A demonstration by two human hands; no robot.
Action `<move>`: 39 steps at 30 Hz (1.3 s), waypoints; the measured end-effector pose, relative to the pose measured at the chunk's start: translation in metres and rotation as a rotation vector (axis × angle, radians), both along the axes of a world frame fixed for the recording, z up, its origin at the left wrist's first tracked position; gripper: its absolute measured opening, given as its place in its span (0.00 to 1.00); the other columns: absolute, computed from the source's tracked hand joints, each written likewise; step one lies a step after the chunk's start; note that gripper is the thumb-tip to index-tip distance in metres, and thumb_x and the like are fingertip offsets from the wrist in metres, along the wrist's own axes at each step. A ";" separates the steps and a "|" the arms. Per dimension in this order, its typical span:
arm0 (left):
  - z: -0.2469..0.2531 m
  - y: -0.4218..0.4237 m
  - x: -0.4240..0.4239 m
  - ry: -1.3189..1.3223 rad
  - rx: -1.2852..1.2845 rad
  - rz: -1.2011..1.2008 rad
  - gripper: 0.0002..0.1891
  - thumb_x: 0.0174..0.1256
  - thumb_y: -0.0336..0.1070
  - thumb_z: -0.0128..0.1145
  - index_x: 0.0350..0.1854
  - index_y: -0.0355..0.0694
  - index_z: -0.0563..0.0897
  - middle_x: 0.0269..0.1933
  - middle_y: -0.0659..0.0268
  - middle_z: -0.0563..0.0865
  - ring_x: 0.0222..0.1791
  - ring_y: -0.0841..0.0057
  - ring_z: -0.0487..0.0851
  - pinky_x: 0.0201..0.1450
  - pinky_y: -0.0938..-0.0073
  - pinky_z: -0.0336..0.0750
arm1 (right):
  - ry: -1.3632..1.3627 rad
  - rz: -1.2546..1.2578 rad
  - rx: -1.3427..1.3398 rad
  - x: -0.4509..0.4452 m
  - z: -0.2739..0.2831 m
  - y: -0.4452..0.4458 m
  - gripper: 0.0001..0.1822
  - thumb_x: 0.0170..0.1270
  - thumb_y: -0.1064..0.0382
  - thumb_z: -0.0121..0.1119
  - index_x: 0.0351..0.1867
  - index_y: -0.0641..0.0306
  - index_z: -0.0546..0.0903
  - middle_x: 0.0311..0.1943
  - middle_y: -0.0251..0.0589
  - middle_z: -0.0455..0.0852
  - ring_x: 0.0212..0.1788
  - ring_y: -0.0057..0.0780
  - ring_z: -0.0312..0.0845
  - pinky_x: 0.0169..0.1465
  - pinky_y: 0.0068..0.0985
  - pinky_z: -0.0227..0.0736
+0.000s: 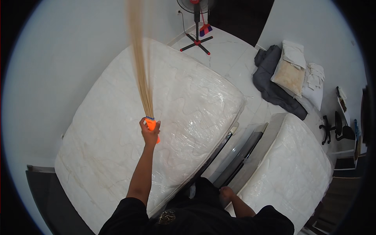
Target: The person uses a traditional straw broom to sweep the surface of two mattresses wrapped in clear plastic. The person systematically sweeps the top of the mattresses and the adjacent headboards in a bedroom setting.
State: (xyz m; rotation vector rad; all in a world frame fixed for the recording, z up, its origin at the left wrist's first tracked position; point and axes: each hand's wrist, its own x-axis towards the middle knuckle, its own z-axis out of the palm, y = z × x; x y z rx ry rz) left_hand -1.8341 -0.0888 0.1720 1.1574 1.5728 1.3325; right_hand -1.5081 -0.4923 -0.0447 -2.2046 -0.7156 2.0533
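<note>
My left hand (150,133) grips the orange plastic handle of a stick broom (143,88). Its long, thin tan bristles point away from me and blur towards the top of the picture. The broom is over a large white mattress (188,97) wrapped in clear plastic. Low beside my leg, my right hand (226,194) looks loosely curled, near the edge of a second plastic-covered mattress (288,164). Its fingers are partly hidden, and no object shows in it.
Between the mattresses runs a narrow gap with dark bed-frame sides (243,158). Beyond stand a pedestal fan (197,43) and a red-and-purple broom (205,30). A grey blanket (268,83) and pillows (289,73) lie on the floor by the right wall, near an office chair (327,129).
</note>
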 end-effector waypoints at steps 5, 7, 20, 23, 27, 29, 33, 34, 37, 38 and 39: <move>-0.127 -0.052 -0.051 0.813 -0.452 -0.373 0.31 0.50 0.38 0.60 0.54 0.36 0.58 0.33 0.47 0.82 0.23 0.61 0.83 0.25 0.65 0.78 | 0.074 -0.328 0.123 -0.024 0.054 0.050 0.16 0.55 0.60 0.55 0.44 0.62 0.74 0.32 0.36 0.80 0.28 0.26 0.77 0.29 0.24 0.71; -0.129 -0.068 -0.054 0.698 -0.677 -0.475 0.28 0.49 0.38 0.60 0.49 0.33 0.63 0.31 0.49 0.82 0.22 0.62 0.83 0.24 0.66 0.78 | 0.060 -0.332 0.129 -0.025 0.062 0.048 0.19 0.54 0.58 0.57 0.46 0.63 0.73 0.33 0.36 0.80 0.29 0.26 0.77 0.29 0.25 0.71; -0.083 -0.161 -0.108 0.420 -0.233 0.104 0.22 0.50 0.32 0.59 0.45 0.33 0.64 0.29 0.47 0.81 0.29 0.52 0.82 0.31 0.60 0.77 | -0.141 -0.039 0.043 -0.016 0.038 -0.010 0.13 0.54 0.58 0.58 0.38 0.63 0.77 0.26 0.38 0.81 0.24 0.30 0.78 0.26 0.29 0.74; -0.130 -0.223 -0.140 0.773 -0.762 -0.260 0.29 0.48 0.40 0.58 0.50 0.29 0.64 0.45 0.39 0.77 0.46 0.47 0.77 0.50 0.56 0.72 | -0.144 -0.006 0.098 -0.031 0.036 -0.013 0.13 0.54 0.58 0.57 0.39 0.63 0.77 0.28 0.38 0.81 0.26 0.29 0.78 0.27 0.28 0.73; -0.095 -0.227 -0.151 0.573 -0.618 -0.180 0.23 0.45 0.38 0.61 0.42 0.31 0.71 0.41 0.44 0.81 0.44 0.50 0.79 0.48 0.57 0.73 | -0.095 -0.166 0.173 -0.062 0.050 -0.007 0.14 0.54 0.59 0.57 0.40 0.64 0.77 0.29 0.38 0.81 0.28 0.27 0.78 0.27 0.25 0.73; -0.075 -0.231 -0.170 0.453 -0.403 -0.031 0.18 0.43 0.35 0.64 0.36 0.33 0.73 0.32 0.49 0.82 0.34 0.53 0.82 0.37 0.61 0.76 | -0.077 -0.131 0.197 -0.084 0.059 -0.005 0.15 0.54 0.59 0.58 0.41 0.64 0.76 0.29 0.38 0.80 0.27 0.26 0.77 0.27 0.24 0.72; -0.010 -0.238 -0.170 -0.021 -0.134 0.208 0.15 0.49 0.30 0.61 0.35 0.36 0.68 0.26 0.57 0.79 0.20 0.72 0.80 0.20 0.71 0.74 | -0.081 -0.099 0.243 -0.101 0.055 -0.038 0.17 0.54 0.58 0.59 0.43 0.62 0.76 0.30 0.37 0.81 0.27 0.26 0.77 0.28 0.24 0.73; -0.003 -0.246 -0.170 -0.085 -0.088 0.271 0.16 0.49 0.29 0.60 0.37 0.36 0.67 0.27 0.55 0.79 0.22 0.67 0.81 0.24 0.69 0.76 | -0.086 -0.098 0.247 -0.105 0.054 -0.045 0.17 0.54 0.58 0.59 0.44 0.61 0.76 0.30 0.37 0.81 0.27 0.26 0.77 0.29 0.25 0.73; -0.082 -0.289 -0.200 0.454 -0.157 0.285 0.19 0.48 0.30 0.59 0.41 0.34 0.66 0.32 0.50 0.80 0.31 0.56 0.82 0.36 0.64 0.78 | -0.073 -0.054 0.298 -0.119 0.062 -0.071 0.17 0.53 0.57 0.59 0.44 0.60 0.76 0.31 0.37 0.81 0.30 0.27 0.78 0.30 0.28 0.73; -0.106 -0.315 -0.209 0.568 -0.334 0.141 0.21 0.47 0.31 0.59 0.42 0.33 0.66 0.34 0.48 0.80 0.34 0.53 0.81 0.40 0.62 0.77 | -0.104 -0.006 0.255 -0.123 0.063 -0.085 0.18 0.53 0.56 0.60 0.44 0.61 0.76 0.31 0.37 0.81 0.31 0.28 0.78 0.31 0.28 0.73; -0.125 -0.339 -0.219 0.678 -0.502 -0.007 0.22 0.47 0.32 0.59 0.44 0.32 0.65 0.36 0.46 0.80 0.38 0.51 0.80 0.44 0.61 0.76 | -0.134 0.042 0.220 -0.127 0.063 -0.093 0.18 0.53 0.56 0.60 0.43 0.61 0.76 0.31 0.37 0.81 0.33 0.28 0.78 0.33 0.29 0.74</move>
